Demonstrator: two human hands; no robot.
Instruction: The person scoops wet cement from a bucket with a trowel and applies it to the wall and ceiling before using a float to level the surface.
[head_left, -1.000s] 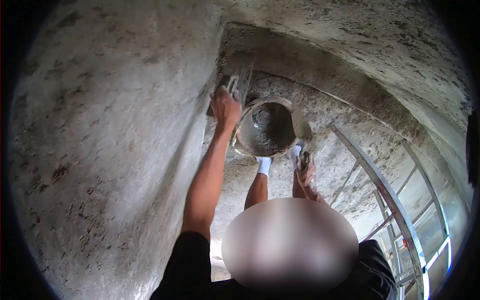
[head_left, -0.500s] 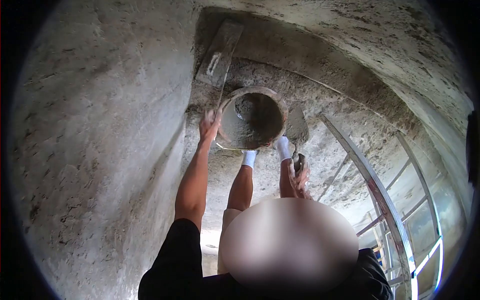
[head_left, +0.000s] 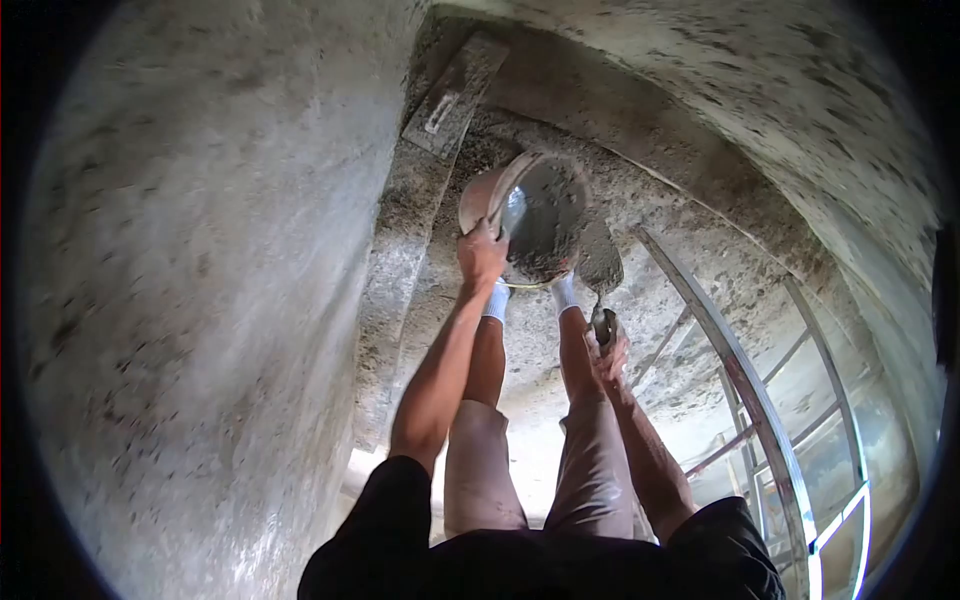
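Observation:
My left hand [head_left: 483,252] grips the near left rim of a round bucket [head_left: 480,196], which is tipped over toward the right. Wet grey mortar [head_left: 552,225] fills the inside and lies toward the lower right lip. In my right hand [head_left: 609,347] is the handle of a mortar-coated trowel [head_left: 600,256]; its blade points away from me, right beside the bucket's right edge. My feet in white socks [head_left: 563,292] stand just on the near side of the bucket.
A plastering float [head_left: 456,95] lies by the left wall [head_left: 230,250]. To the right stands a metal ladder-like frame [head_left: 735,355]. Rough, mortar-spattered floor [head_left: 650,210] surrounds the bucket, and a curved wall [head_left: 840,130] rises on the right.
The bucket has gone from nearly upright to tilted rightward, with my left hand moving right along with it. The mortar has shifted toward the right side. The trowel stays in my right hand.

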